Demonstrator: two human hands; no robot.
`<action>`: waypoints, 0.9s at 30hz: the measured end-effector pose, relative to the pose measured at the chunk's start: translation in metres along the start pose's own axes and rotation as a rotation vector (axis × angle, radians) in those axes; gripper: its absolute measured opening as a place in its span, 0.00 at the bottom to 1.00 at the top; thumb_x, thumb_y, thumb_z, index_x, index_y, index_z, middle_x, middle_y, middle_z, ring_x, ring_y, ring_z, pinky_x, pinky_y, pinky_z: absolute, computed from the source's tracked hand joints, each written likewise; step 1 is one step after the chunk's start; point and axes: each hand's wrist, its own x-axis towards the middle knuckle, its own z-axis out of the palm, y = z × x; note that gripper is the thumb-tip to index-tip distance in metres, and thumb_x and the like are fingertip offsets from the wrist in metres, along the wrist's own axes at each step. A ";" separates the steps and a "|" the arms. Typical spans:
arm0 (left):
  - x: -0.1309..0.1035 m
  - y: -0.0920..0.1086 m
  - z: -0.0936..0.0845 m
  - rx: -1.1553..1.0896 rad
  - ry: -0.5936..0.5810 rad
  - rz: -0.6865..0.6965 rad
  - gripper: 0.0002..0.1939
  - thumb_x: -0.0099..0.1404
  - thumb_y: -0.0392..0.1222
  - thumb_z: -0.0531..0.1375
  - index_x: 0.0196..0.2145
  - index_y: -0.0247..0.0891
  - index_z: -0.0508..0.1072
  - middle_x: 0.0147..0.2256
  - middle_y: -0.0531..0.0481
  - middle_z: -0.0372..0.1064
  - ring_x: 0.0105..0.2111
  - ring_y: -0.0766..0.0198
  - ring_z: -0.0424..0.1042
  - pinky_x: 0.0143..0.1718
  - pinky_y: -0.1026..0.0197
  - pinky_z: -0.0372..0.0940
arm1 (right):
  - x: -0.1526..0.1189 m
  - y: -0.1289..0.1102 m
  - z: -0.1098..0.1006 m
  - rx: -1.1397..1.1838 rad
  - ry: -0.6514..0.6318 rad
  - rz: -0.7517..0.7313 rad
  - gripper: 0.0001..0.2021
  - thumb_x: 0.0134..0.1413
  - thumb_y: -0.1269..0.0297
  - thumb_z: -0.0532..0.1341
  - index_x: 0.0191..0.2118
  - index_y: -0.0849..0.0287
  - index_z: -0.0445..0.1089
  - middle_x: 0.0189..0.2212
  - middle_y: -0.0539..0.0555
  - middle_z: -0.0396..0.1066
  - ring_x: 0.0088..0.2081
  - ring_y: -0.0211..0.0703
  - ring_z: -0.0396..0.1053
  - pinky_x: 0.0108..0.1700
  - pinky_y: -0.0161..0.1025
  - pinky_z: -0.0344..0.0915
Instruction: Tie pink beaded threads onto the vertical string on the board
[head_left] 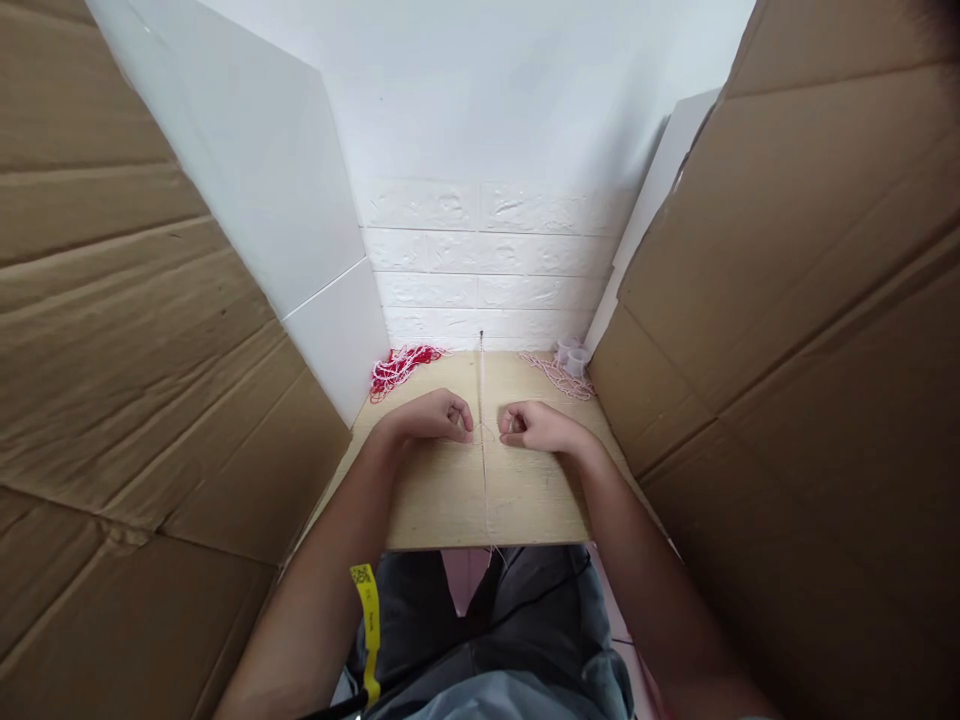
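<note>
A thin pale cord [483,385] runs from a small hook [481,333] at the wall's base straight toward me and hangs over the table's near edge. Left of this cord, my left hand [442,415] is closed in a pinch, with a fine thread leading from its fingertips to the cord. On the other side my right hand [536,426] is also pinched, its fingertips by a small loop of thread. The thread is too fine to follow fully between the fingers. Both hands are at about the same height, a short gap apart.
The wooden tabletop [435,500] stands against a white brick-pattern wall [547,255]. Red and white cord [401,370] lies at the back left. Pale pink cord [559,375] and clear cups [574,358] are back right. Cardboard sheets [150,350] rise on both sides.
</note>
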 end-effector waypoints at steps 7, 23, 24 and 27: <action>0.007 -0.007 0.005 0.046 -0.022 -0.018 0.17 0.48 0.52 0.69 0.30 0.36 0.81 0.24 0.52 0.72 0.25 0.65 0.64 0.27 0.64 0.55 | 0.003 -0.004 0.006 -0.021 0.015 0.031 0.03 0.47 0.68 0.64 0.30 0.61 0.71 0.25 0.48 0.68 0.27 0.35 0.61 0.29 0.32 0.54; -0.003 0.013 0.003 -0.001 0.020 -0.100 0.21 0.50 0.53 0.68 0.37 0.36 0.79 0.19 0.56 0.63 0.17 0.69 0.57 0.19 0.64 0.50 | 0.002 -0.006 0.005 -0.025 0.146 0.068 0.12 0.49 0.64 0.63 0.41 0.60 0.72 0.26 0.48 0.68 0.26 0.36 0.60 0.28 0.33 0.53; -0.002 0.013 0.004 0.007 0.002 -0.099 0.20 0.50 0.53 0.68 0.36 0.36 0.79 0.19 0.56 0.63 0.17 0.69 0.57 0.19 0.64 0.50 | 0.003 -0.006 0.007 -0.014 0.116 0.056 0.12 0.49 0.64 0.64 0.41 0.60 0.72 0.25 0.47 0.67 0.25 0.35 0.59 0.28 0.33 0.53; 0.001 0.008 0.006 0.030 -0.030 -0.077 0.18 0.50 0.53 0.67 0.33 0.35 0.80 0.21 0.55 0.65 0.18 0.69 0.58 0.20 0.64 0.51 | 0.006 -0.004 0.012 -0.008 0.053 -0.003 0.07 0.48 0.66 0.63 0.36 0.60 0.72 0.24 0.47 0.66 0.25 0.35 0.59 0.28 0.32 0.53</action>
